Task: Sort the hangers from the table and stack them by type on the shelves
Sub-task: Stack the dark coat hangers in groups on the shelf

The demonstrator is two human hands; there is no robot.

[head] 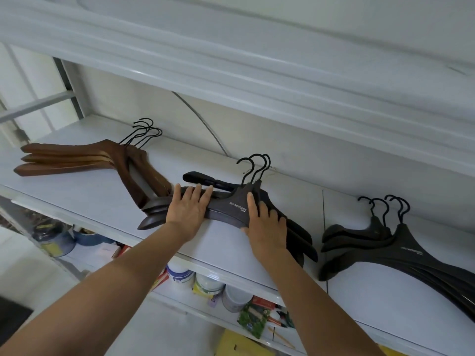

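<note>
Head camera view, looking up at a white shelf (pixel 102 199) that runs from the left edge down to the lower right. At the centre of the frame lies a pile of dark grey hangers (pixel 231 205), broad-shouldered, with thin black hooks pointing towards the back wall and small white lettering on the top one. The left hand (pixel 186 209) lies flat on the pile's left arm, fingers straight and slightly spread. The right hand (pixel 264 224) holds the pile's right shoulder, fingers draped over the top and the thumb against the front edge. At the left of the frame, on the same shelf, sits a pile of brown wooden hangers (pixel 77 158) with black hooks, its near end touching the grey pile. At the right lies another dark pile (pixel 385 247), apart from the middle one. Below, a lower shelf (pixel 159 299) holds white jars (pixel 180 276) and a green packet (pixel 253 321).
</note>
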